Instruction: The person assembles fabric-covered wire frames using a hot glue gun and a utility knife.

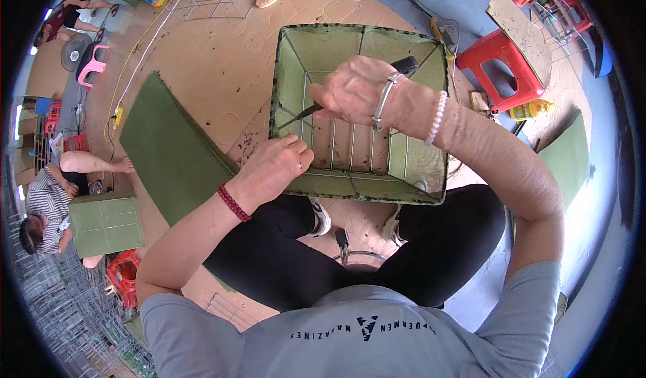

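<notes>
Left hand point(274, 165) clenches the green wire-framed box's point(360, 186) near rim; right hand point(355, 90) grips a black-handled tool point(350, 93), tip pointing lower-left into the box.

The box point(360, 112) is dull green with grey wire bars. The sheet point(171, 149) beside it is green. The stool point(501, 68) is red, the bracelet point(233, 203) dark red, the beads point(437, 117) white.

We see the box frame point(360, 109) on the floor just beyond our knees, with our right hand point(353, 90) inside it and our left hand point(272, 169) on its near left corner. A flat panel point(171, 149) lies left, a stool point(501, 68) far right.
</notes>
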A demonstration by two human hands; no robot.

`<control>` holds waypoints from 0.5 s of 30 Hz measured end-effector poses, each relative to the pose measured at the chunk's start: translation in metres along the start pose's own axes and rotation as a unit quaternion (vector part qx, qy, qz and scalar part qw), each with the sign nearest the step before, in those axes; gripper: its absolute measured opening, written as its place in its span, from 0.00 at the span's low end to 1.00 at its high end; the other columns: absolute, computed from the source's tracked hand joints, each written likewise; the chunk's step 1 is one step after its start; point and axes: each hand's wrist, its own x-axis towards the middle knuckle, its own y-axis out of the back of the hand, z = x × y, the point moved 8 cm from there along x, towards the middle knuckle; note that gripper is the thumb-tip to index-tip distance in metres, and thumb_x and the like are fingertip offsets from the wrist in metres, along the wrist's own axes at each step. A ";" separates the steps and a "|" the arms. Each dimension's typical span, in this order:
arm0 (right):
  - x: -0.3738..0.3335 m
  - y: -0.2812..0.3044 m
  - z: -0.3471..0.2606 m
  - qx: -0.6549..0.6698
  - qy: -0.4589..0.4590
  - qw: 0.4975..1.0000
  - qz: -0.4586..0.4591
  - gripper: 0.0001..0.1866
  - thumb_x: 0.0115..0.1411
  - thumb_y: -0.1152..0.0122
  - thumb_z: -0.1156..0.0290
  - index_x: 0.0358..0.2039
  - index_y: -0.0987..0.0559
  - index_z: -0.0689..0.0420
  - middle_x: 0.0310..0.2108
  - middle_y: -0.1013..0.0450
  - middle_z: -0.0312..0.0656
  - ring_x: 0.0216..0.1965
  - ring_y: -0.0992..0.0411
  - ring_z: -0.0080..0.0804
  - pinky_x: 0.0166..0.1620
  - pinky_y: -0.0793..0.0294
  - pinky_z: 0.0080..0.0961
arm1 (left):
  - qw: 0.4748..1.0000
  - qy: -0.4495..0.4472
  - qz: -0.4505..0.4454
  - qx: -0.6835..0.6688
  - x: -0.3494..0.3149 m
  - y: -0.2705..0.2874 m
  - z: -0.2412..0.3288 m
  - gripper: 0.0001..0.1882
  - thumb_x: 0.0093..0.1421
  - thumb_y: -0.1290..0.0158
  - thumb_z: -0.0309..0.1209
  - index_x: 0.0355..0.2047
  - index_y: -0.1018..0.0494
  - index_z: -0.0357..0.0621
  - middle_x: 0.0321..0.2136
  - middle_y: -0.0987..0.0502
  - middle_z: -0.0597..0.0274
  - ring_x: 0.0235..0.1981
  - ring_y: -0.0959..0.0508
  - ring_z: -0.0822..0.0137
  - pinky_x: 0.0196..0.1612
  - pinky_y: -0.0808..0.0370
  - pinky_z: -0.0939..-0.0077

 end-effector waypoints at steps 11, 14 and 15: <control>0.024 -0.024 0.025 -0.028 -0.022 0.991 -0.126 0.18 0.59 0.52 0.53 0.28 0.29 0.57 0.17 0.28 0.43 0.25 0.25 0.43 0.27 0.26 0.36 | 0.995 -0.034 0.012 -0.089 -0.003 -0.010 0.011 0.06 0.50 0.48 0.29 0.21 0.34 0.42 0.22 0.31 0.60 0.28 0.27 0.63 0.29 0.29 0.70; 0.018 -0.022 0.027 -0.019 -0.019 0.994 -0.105 0.18 0.59 0.53 0.53 0.29 0.29 0.57 0.18 0.28 0.44 0.26 0.25 0.42 0.27 0.26 0.36 | 0.996 -0.011 0.001 -0.089 -0.003 -0.012 0.007 0.09 0.51 0.47 0.32 0.21 0.33 0.42 0.20 0.31 0.61 0.27 0.27 0.63 0.29 0.29 0.69; 0.015 -0.023 0.028 -0.018 -0.021 0.994 -0.106 0.18 0.59 0.53 0.53 0.29 0.29 0.57 0.18 0.28 0.44 0.26 0.25 0.42 0.27 0.26 0.36 | 0.997 -0.008 -0.005 -0.075 -0.001 -0.013 0.006 0.08 0.51 0.47 0.32 0.21 0.32 0.42 0.19 0.31 0.61 0.27 0.27 0.63 0.29 0.29 0.69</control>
